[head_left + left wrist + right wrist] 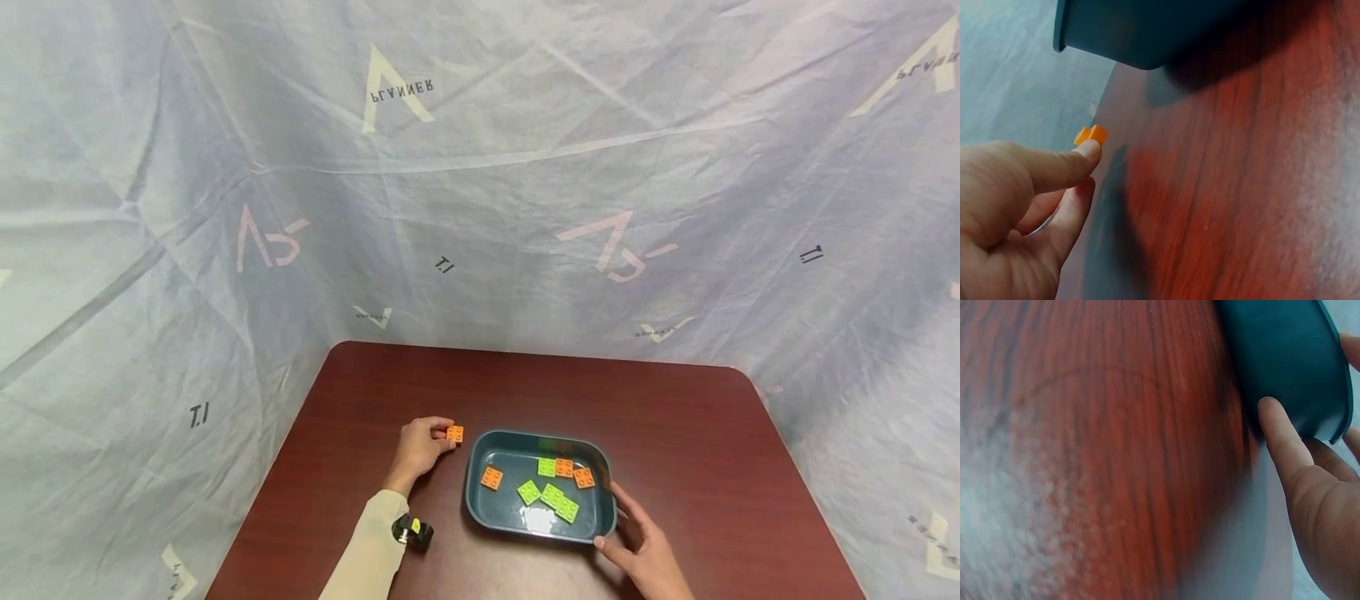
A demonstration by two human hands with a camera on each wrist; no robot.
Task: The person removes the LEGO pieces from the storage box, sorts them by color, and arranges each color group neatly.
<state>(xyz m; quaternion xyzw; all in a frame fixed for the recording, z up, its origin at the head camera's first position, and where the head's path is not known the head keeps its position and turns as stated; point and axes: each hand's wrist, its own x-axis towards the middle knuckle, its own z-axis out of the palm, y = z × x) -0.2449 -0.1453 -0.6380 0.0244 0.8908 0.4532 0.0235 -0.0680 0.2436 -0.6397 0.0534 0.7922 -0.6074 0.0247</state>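
Observation:
Between the thumb and fingertips of my left hand (422, 450) is a small orange toy building brick (455, 433), pinched just left of the tray. In the left wrist view the thumb covers part of this brick (1091, 134). My right hand (641, 546) holds the right end of the dark teal tray (540, 536), thumb at its near corner and fingers along its right side. The right wrist view shows the thumb (1279, 428) against the outer wall. Inside the tray lie several bricks, among them an orange one (491, 477) at left and a green one (528, 492) nearer the middle.
The tray sits on a dark red wood-grain table (675, 417) with rounded far corners. Grey printed cloth (487, 208) hangs behind it and at both sides. A black device (412, 532) is strapped on my left wrist over a cream sleeve (371, 546).

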